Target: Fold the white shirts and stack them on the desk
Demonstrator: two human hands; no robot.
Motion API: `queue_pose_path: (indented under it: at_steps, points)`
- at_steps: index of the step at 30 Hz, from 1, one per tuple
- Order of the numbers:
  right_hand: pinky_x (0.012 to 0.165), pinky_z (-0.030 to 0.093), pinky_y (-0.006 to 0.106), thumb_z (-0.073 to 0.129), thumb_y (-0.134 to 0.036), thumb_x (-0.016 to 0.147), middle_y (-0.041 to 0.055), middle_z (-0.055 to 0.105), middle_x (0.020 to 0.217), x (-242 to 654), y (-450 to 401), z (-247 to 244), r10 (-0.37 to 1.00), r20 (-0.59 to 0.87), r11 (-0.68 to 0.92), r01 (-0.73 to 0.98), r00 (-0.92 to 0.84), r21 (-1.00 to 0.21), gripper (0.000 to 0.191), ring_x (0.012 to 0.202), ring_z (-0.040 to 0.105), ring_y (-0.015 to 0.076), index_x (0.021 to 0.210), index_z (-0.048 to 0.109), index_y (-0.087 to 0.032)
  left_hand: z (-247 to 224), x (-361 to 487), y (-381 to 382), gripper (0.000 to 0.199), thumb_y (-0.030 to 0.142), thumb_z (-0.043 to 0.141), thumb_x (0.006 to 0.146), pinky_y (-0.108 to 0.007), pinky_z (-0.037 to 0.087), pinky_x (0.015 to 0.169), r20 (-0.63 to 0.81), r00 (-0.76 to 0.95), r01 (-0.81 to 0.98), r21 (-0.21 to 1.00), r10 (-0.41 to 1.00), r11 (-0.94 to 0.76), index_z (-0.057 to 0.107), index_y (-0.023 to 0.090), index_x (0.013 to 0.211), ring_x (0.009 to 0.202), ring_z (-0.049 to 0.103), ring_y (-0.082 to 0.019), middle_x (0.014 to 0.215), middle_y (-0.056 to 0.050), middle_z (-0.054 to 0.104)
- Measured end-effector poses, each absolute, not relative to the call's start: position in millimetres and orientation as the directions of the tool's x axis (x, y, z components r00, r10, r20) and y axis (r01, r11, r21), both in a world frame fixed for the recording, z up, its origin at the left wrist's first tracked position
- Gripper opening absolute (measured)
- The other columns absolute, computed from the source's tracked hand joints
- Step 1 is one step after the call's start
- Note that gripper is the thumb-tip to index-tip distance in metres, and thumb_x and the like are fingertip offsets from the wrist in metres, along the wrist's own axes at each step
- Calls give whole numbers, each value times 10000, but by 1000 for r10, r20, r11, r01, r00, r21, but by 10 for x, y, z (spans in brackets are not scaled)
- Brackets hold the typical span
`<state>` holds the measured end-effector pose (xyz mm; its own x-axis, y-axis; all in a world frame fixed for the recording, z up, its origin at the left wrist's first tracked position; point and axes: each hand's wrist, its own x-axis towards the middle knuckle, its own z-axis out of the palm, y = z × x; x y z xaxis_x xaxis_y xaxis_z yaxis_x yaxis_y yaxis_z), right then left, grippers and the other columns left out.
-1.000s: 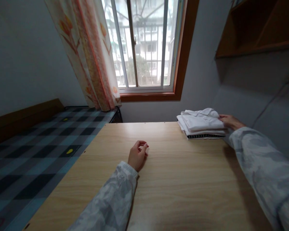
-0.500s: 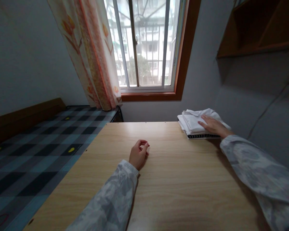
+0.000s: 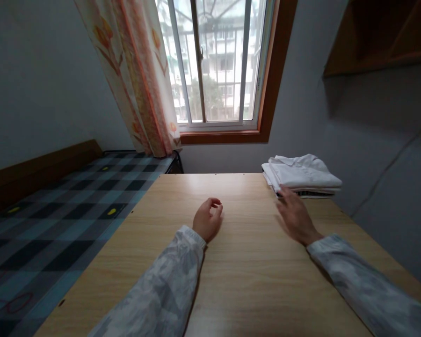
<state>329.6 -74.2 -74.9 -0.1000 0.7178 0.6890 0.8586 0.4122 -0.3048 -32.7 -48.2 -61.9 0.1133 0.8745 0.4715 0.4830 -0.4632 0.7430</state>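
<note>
A stack of folded white clothes (image 3: 298,172) lies at the far right corner of the wooden table (image 3: 245,281). Beneath the cloth a dark-edged flat item (image 3: 314,193) shows only as a thin strip. My right hand (image 3: 294,213) is just in front of the stack, slightly blurred, with its fingers extended and nothing in them. Whether its fingertips touch the cloth I cannot tell. Resting on the tabletop near the middle, my left hand (image 3: 207,220) is loosely curled, a gap between thumb and fingers, and holds nothing.
Left of the table is a bed with a checked cover (image 3: 73,220). A flowered curtain (image 3: 133,79) hangs beside the barred window (image 3: 221,70). A wooden shelf (image 3: 382,42) juts from the right wall, and a cable (image 3: 389,168) runs down below it.
My right hand has come off the top of the white clothes and moved toward me and slightly left. The left hand keeps its pose. The view has shifted slightly.
</note>
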Motion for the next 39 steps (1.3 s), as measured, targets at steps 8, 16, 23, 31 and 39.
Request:
queue_pose_path:
  at_steps: [8, 16, 23, 31, 39]
  points:
    - [1341, 325, 569, 489, -463, 1102, 150, 349, 1801, 2675, -823, -848, 803, 490, 510, 816, -338, -273, 694, 1661, 354, 317, 1739, 364, -216, -540, -222, -611, 498, 384, 673, 993, -543, 382, 1317, 479, 499, 713, 246, 722, -657, 632, 171, 1441, 1502, 553, -334, 1607, -164, 612]
    - [1360, 292, 570, 523, -456, 1092, 167, 336, 1803, 2553, -817, -825, 824, 437, 505, 816, -360, -281, 704, 1679, 314, 311, 1722, 392, -172, -616, -225, -476, 739, 633, 472, 1088, -560, 290, 1361, 191, 598, 761, 169, 778, -627, 486, 172, 1664, 1659, 365, -343, 1777, -161, 398]
    - [1379, 277, 539, 526, -494, 1095, 153, 305, 1816, 2538, -877, -789, 798, 463, 550, 780, -385, -299, 771, 1696, 272, 295, 1762, 320, -167, -592, -231, -484, 868, 683, 430, 1089, -521, 223, 1394, 303, 597, 740, 149, 743, -656, 308, 135, 1752, 1706, 251, -306, 1830, -174, 251]
    - [1367, 303, 526, 477, -661, 1091, 148, 349, 1794, 2522, -897, -850, 864, 260, 496, 815, -430, -299, 824, 1672, 331, 319, 1744, 384, -168, -615, -218, -470, 905, 757, 384, 1073, -513, 245, 1382, 150, 650, 730, 147, 745, -667, 356, 145, 1739, 1692, 288, -326, 1808, -175, 301]
    - [1361, 311, 543, 458, -677, 1094, 154, 363, 1787, 2530, -892, -865, 856, 271, 506, 819, -440, -270, 830, 1666, 344, 329, 1753, 366, -180, -689, -239, -461, 901, 756, 464, 1054, -522, 260, 1375, 206, 683, 682, 165, 701, -713, 369, 176, 1738, 1683, 308, -331, 1796, -183, 331]
